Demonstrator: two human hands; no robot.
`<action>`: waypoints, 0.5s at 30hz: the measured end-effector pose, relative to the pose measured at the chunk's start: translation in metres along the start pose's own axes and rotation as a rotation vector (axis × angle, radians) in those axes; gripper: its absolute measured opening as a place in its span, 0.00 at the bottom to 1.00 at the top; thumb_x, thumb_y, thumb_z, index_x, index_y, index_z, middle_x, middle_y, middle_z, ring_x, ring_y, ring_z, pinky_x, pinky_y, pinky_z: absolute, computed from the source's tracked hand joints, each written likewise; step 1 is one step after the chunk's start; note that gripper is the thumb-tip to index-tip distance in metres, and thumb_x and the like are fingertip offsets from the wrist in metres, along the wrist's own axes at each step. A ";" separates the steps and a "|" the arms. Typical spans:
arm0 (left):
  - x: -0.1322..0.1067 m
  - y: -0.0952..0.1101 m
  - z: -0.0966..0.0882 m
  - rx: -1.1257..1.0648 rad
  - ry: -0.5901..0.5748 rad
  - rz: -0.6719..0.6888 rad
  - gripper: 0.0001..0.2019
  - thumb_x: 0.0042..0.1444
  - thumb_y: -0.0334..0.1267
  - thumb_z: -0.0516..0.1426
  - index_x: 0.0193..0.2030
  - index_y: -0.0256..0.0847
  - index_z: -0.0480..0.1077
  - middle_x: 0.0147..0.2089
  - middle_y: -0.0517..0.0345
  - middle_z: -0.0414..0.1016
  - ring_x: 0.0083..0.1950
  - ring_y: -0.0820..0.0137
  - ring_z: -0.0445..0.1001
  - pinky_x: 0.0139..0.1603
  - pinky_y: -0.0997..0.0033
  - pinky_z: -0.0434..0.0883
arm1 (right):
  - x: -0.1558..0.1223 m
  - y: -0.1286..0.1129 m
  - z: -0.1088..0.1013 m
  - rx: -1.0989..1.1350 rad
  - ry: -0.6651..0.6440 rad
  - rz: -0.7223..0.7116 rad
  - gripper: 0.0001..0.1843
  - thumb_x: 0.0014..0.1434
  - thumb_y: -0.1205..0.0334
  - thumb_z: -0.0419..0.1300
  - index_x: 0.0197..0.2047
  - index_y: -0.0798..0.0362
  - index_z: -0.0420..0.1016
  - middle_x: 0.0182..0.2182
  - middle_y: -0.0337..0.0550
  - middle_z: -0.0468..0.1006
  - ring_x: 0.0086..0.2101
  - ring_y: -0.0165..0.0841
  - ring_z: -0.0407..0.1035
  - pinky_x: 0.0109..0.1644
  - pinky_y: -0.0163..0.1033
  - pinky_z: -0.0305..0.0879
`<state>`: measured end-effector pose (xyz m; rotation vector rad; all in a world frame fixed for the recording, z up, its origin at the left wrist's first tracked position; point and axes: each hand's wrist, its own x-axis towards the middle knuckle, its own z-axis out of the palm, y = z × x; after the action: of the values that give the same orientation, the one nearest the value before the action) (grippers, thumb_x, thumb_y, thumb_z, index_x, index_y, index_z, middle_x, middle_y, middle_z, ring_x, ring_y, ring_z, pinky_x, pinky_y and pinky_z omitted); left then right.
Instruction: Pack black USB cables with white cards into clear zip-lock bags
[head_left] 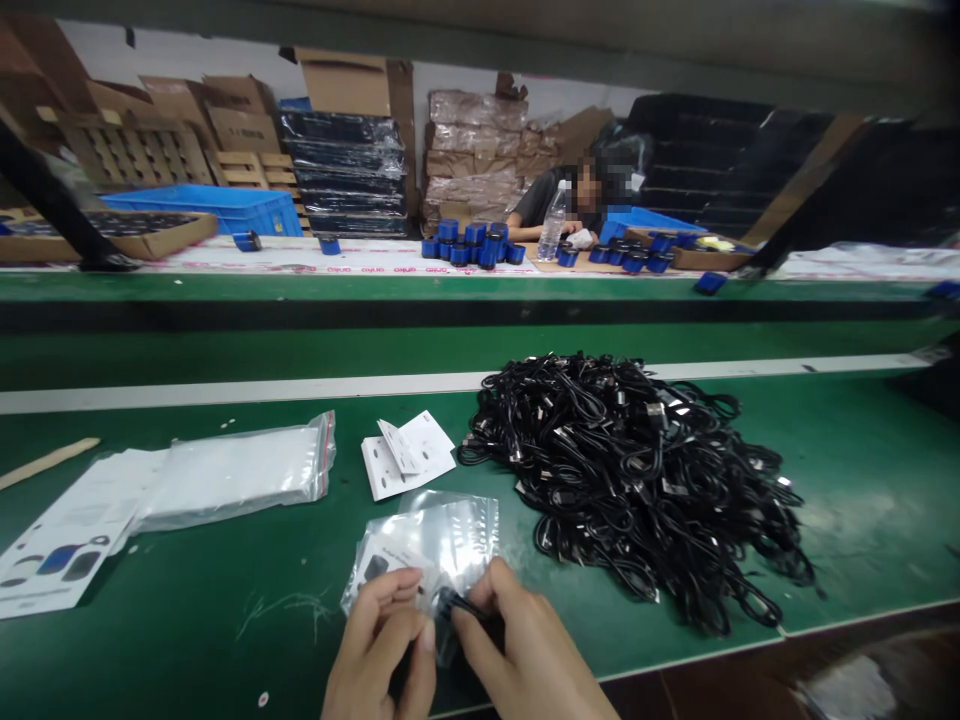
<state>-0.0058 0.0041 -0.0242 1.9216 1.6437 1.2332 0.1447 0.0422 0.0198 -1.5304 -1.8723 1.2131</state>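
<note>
At the bottom centre, my left hand (pixel 386 645) pinches the near edge of a clear plastic bag (pixel 439 540) that holds a printed card. My right hand (pixel 525 650) is closed on a small black coiled cable (pixel 461 605) at the bag's mouth. Both hands touch at the bag. A large heap of black cables (pixel 637 480) lies on the green table just right of my hands. Small white cards (pixel 409 455) lie beyond the bag.
A stack of zip bags (pixel 232 475) and printed leaflets (pixel 64 540) lie at left, with a wooden stick (pixel 45 462) beyond. Across the green conveyor (pixel 300 350) sits a person (pixel 559 195) at a bench with blue round parts (pixel 472 245), a water bottle (pixel 553 225) and cardboard boxes (pixel 240 110).
</note>
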 end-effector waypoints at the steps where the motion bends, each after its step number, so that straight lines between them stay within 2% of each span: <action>1: 0.001 0.000 0.000 -0.004 -0.010 -0.014 0.08 0.61 0.34 0.49 0.33 0.45 0.67 0.51 0.57 0.63 0.49 0.71 0.71 0.50 0.74 0.65 | -0.002 -0.002 -0.003 -0.021 -0.021 0.016 0.04 0.56 0.67 0.53 0.29 0.51 0.61 0.23 0.38 0.73 0.23 0.31 0.67 0.27 0.33 0.58; 5: 0.002 0.000 0.000 -0.016 -0.027 -0.036 0.09 0.62 0.34 0.48 0.33 0.45 0.67 0.51 0.57 0.63 0.49 0.71 0.72 0.49 0.74 0.65 | -0.009 -0.011 -0.014 -0.009 -0.108 0.004 0.05 0.53 0.70 0.54 0.32 0.53 0.69 0.28 0.41 0.74 0.27 0.31 0.68 0.28 0.31 0.61; 8: 0.000 0.001 0.001 -0.024 -0.029 -0.041 0.10 0.62 0.35 0.48 0.33 0.45 0.67 0.51 0.56 0.63 0.49 0.70 0.72 0.48 0.73 0.66 | -0.009 -0.013 -0.014 0.019 -0.071 -0.055 0.11 0.56 0.68 0.53 0.39 0.54 0.75 0.32 0.43 0.76 0.29 0.32 0.71 0.31 0.32 0.63; 10: -0.001 0.001 0.001 -0.031 -0.022 -0.029 0.10 0.62 0.35 0.48 0.33 0.45 0.67 0.51 0.56 0.62 0.47 0.70 0.72 0.48 0.72 0.66 | -0.007 -0.012 -0.009 -0.004 -0.030 -0.093 0.13 0.58 0.65 0.52 0.39 0.54 0.78 0.29 0.43 0.76 0.28 0.33 0.71 0.32 0.34 0.64; 13: -0.001 0.000 0.000 -0.020 -0.003 -0.012 0.10 0.62 0.35 0.48 0.32 0.45 0.68 0.52 0.55 0.63 0.46 0.69 0.71 0.48 0.70 0.67 | -0.005 -0.011 -0.005 -0.036 0.002 -0.134 0.17 0.61 0.64 0.48 0.36 0.55 0.78 0.28 0.46 0.76 0.28 0.35 0.71 0.33 0.37 0.65; 15: -0.001 -0.001 -0.001 -0.005 0.007 -0.016 0.10 0.62 0.36 0.49 0.32 0.45 0.69 0.52 0.54 0.63 0.47 0.68 0.71 0.48 0.70 0.68 | -0.005 -0.010 -0.006 0.070 -0.093 -0.164 0.16 0.59 0.66 0.49 0.45 0.56 0.76 0.33 0.49 0.76 0.33 0.36 0.72 0.37 0.38 0.68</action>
<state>-0.0073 0.0036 -0.0249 1.9001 1.6540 1.2379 0.1453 0.0396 0.0326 -1.2768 -1.9497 1.2788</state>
